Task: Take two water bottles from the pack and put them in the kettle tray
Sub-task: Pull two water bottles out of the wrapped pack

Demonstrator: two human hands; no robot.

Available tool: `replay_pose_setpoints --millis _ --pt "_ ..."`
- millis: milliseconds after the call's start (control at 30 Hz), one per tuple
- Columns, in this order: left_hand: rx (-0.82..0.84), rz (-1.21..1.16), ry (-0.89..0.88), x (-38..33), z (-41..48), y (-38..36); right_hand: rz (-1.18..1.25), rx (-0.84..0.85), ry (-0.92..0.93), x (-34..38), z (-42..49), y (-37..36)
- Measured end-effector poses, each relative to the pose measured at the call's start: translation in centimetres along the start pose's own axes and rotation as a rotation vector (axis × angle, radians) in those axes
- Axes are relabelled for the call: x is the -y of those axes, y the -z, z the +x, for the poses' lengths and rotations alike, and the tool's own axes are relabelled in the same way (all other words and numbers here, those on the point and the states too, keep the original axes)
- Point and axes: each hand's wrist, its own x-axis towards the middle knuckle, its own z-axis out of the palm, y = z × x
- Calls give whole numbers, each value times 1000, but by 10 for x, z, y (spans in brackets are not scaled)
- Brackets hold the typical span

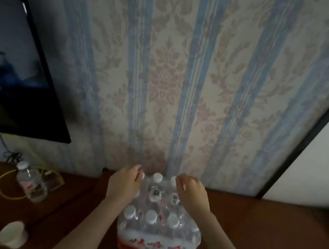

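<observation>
A shrink-wrapped pack of water bottles (pixel 158 231) with white caps and a red-and-white label stands on the dark wooden desk (pixel 259 235), close to the wall. My left hand (pixel 126 183) rests on the pack's far left top, fingers curled at the plastic wrap by a cap. My right hand (pixel 192 192) sits on the far right top, fingers bent down onto the wrap. Whether either hand grips a bottle is unclear. No kettle tray is in view.
A single water bottle (pixel 30 183) stands at the left on the desk beside a yellow cable loop (pixel 2 190) and dark cables. A white paper cup (pixel 13 234) lies at the lower left. A wall-mounted TV (pixel 18 80) hangs upper left over striped wallpaper.
</observation>
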Motion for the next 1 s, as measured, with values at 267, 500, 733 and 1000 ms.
replay_pose_setpoints --millis 267,500,733,1000 --pt "68 -130 -60 26 -33 -38 58 199 127 5 -1 -33" --pt "42 -200 -62 29 -39 -44 -87 327 101 10 9 -49" --pt "35 -207 -75 30 -39 -47 310 46 91 -13 -16 12" --pt "18 -203 -59 29 -39 -49 157 -23 198 -89 -94 23"
